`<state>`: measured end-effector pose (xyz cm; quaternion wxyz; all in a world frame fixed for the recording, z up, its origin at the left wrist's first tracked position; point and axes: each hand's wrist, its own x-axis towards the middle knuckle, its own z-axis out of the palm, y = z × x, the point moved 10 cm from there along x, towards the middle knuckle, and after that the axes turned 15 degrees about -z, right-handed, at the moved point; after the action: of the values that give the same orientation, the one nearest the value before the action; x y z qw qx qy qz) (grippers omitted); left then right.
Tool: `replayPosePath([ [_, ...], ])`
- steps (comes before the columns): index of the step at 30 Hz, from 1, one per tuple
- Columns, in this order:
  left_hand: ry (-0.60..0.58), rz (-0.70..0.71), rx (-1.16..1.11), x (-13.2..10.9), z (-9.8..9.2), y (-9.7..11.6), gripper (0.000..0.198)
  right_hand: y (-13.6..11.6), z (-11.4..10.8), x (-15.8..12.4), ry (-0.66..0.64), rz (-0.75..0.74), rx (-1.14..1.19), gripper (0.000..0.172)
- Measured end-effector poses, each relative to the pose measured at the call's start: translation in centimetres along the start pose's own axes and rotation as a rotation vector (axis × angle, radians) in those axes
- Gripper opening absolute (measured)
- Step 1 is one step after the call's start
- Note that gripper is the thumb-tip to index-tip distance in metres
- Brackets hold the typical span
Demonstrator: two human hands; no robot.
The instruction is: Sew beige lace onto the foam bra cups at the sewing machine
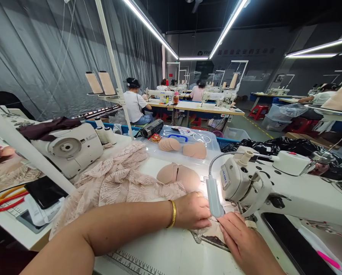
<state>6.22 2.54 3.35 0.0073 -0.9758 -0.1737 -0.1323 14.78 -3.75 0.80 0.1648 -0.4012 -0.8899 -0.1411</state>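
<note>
Beige lace fabric (122, 179) lies heaped across the sewing table and runs up to the sewing machine (245, 177). My left hand (192, 210), with a gold bangle at the wrist, is closed on this fabric left of the needle area, its fingers curled down. On the front side, my right hand (239, 233) grips the edge of the same fabric between fingers and thumb. The needle is hidden behind a grey lamp head (215, 196) on a bendable neck. Beige moulded bra cups (178, 175) rest just beyond my left hand.
Stacked beige pads (169, 144) sit on a clear plastic box lid (213, 151) behind the cups. A second sewing machine (70, 147) stands at left, near a black phone (46, 191). Another dark phone (294, 242) lies at right. Co-workers (136, 103) sit farther back.
</note>
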Motion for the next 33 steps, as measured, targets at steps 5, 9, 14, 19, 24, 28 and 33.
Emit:
replayPosePath([
  [5,0.038,0.102,-0.056,-0.1,-0.2,0.1,0.021,-0.5,-1.2,0.8,0.079,0.000,-0.016,0.034],
  [9,0.047,0.127,-0.024,0.5,0.2,-0.2,0.024,-0.5,-1.5,0.8,0.110,0.019,0.019,0.033],
  [14,0.026,0.049,0.058,1.2,0.0,-0.8,0.027,-0.5,-1.3,0.8,0.071,0.010,0.039,0.031],
  [19,-0.060,-0.086,0.095,1.4,-0.1,-1.2,0.022,-0.3,-1.8,1.0,0.110,0.017,0.076,0.028],
  [24,-0.122,-0.158,0.083,1.8,-0.3,-1.9,0.011,0.2,-2.1,0.4,0.178,0.097,0.260,0.025],
  [28,-0.110,-0.179,-0.028,-1.1,-2.6,-0.7,0.025,0.5,-0.2,0.0,0.239,0.550,0.817,0.034],
  [33,-0.217,-0.418,-1.253,-9.4,-3.1,4.1,0.043,-2.7,0.4,1.3,0.502,0.918,1.257,0.072],
])
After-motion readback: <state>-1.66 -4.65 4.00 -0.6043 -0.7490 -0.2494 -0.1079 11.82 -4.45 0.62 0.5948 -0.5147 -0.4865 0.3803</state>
